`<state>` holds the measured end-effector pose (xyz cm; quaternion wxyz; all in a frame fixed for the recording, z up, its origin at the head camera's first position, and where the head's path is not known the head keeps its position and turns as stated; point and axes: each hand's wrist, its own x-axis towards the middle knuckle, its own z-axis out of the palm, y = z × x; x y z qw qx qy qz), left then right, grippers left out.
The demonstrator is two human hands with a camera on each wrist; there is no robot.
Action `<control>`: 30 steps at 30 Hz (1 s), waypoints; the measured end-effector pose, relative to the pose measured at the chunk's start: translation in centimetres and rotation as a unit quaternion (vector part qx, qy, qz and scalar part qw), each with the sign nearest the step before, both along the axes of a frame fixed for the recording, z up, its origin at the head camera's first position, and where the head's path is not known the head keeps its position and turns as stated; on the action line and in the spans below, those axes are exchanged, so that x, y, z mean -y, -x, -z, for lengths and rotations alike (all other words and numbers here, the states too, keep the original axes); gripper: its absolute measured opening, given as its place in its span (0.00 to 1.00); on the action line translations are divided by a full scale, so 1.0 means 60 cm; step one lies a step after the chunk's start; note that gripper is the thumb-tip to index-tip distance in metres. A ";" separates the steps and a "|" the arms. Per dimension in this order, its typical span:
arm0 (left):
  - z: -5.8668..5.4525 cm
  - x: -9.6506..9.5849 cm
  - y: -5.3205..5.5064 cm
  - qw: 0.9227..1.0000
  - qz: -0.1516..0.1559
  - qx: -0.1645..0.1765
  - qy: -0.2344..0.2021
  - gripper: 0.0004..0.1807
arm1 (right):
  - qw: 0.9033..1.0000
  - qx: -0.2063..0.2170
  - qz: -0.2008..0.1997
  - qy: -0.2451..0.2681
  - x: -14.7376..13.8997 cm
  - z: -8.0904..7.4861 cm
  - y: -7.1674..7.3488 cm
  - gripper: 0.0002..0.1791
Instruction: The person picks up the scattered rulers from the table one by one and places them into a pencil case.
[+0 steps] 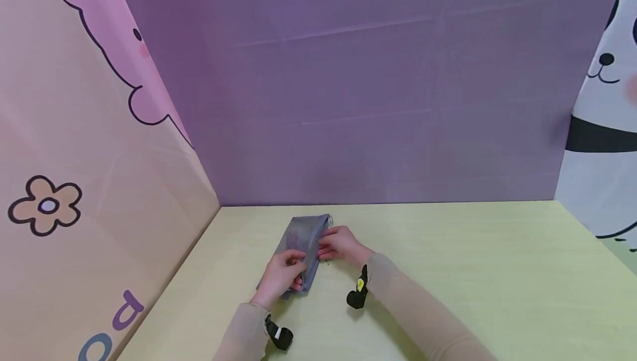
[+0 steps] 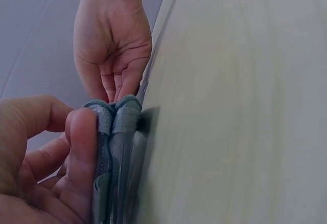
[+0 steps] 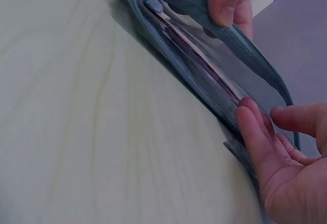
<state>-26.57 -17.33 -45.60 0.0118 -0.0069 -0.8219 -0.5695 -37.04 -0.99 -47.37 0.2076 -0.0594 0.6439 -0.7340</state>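
A blue-grey see-through zip pouch (image 1: pixel 293 237) lies on the table, its zip side facing right. My left hand (image 1: pixel 280 277) pinches the near part of its upper edge between thumb and fingers. In the right wrist view the pouch's mouth gapes, with the fabric rim (image 3: pixel 245 47) lifted. A thin flat thing with a dark reddish edge (image 3: pixel 212 73) shows inside; its kind I cannot tell. My right hand (image 1: pixel 343 245) is at the far part of the opening, fingers extended into it and fingertips near that edge. Its thumb stands apart from the fingers.
The pale wood-look table (image 1: pixel 448 272) extends to the right of the pouch. A purple cloth wall (image 1: pixel 373 101) rises behind it. Printed panels stand at the left (image 1: pixel 124 167) and right (image 1: pixel 597 173). A black wrist camera (image 1: pixel 356 297) sits beneath the right wrist.
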 end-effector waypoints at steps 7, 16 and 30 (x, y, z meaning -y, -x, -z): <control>-0.004 -0.004 -0.003 1.000 0.000 0.004 -0.003 0.15 | 1.000 -0.006 -0.020 0.001 0.014 0.001 -0.006 0.14; -0.004 -0.006 -0.003 1.000 -0.003 0.002 -0.009 0.14 | 0.998 -0.019 -0.052 0.000 0.010 -0.007 -0.014 0.17; -0.031 -0.010 -0.020 1.000 0.012 0.002 -0.006 0.15 | 0.953 -0.212 -0.036 -0.214 -0.025 -0.017 0.001 0.16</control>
